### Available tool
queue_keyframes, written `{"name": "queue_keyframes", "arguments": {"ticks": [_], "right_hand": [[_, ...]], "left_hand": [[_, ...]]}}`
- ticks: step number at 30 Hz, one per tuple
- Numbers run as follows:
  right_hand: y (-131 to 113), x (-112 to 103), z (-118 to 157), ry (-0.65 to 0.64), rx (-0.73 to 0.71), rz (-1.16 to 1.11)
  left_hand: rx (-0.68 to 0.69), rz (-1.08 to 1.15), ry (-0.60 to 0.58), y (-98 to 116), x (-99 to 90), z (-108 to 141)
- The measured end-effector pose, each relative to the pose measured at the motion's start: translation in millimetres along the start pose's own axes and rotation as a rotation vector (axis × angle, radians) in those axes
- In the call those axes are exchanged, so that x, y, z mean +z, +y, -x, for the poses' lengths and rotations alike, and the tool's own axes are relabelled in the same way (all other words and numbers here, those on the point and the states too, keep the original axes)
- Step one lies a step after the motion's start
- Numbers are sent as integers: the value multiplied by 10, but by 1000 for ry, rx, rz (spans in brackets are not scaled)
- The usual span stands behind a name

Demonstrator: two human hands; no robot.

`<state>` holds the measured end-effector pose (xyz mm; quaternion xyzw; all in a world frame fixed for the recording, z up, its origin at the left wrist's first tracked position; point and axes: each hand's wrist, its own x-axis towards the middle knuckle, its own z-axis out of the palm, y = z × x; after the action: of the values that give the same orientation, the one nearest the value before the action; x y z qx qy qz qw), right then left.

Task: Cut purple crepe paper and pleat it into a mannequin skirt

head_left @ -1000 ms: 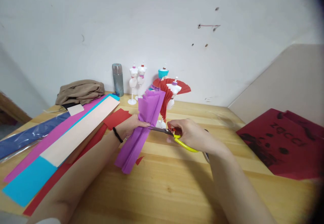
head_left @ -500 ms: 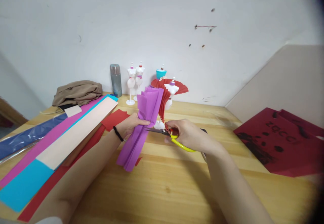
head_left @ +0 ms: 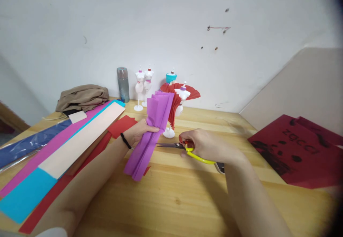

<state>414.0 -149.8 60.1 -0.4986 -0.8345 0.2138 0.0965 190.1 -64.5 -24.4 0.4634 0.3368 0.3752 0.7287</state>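
Observation:
My left hand (head_left: pixel 140 130) pinches a bundle of folded purple crepe paper (head_left: pixel 158 112) at its middle, thumb across the folds. The paper fans out above the grip and hangs down below it. Scissors (head_left: pixel 198 156) with a yellow handle are in my right hand (head_left: pixel 207 144), their blades pointing left, close to the paper's right edge. Whether the blades touch the paper I cannot tell. Just behind stands a small white mannequin (head_left: pixel 182 95) on a round base, with pleated red paper (head_left: pixel 174 108) beside it.
Strips of coloured paper (head_left: pixel 83 138) lie along the left, by a brown cloth (head_left: pixel 81 97). A thermos (head_left: pixel 123 85) and two white mannequins (head_left: pixel 139 83) stand near the wall. A dark red bag (head_left: pixel 297 151) is at right; a dark object (head_left: pixel 220 167) lies partly behind my right wrist.
My right hand has moved the scissors slightly right and down, away from my left thumb. My left hand still holds the purple paper in nearly the same place.

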Motion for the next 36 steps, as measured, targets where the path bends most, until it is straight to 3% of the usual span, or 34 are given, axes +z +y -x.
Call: {"name": "queue_keyframes", "arguments": {"ticks": [13, 18, 22, 30, 36], "right_hand": [[212, -162, 91, -29, 134, 94], [242, -163, 80, 13, 168, 114], [219, -141, 59, 6, 166, 113], [61, -98, 24, -65, 170, 129], [-1, -111, 37, -98, 146, 137]], "left_hand": [[46, -19, -73, 191, -2, 177], [85, -121, -27, 372, 98, 330], [114, -186, -68, 473, 201, 449], [83, -290, -61, 405, 186, 471], [212, -360, -148, 412, 237, 496]]}}
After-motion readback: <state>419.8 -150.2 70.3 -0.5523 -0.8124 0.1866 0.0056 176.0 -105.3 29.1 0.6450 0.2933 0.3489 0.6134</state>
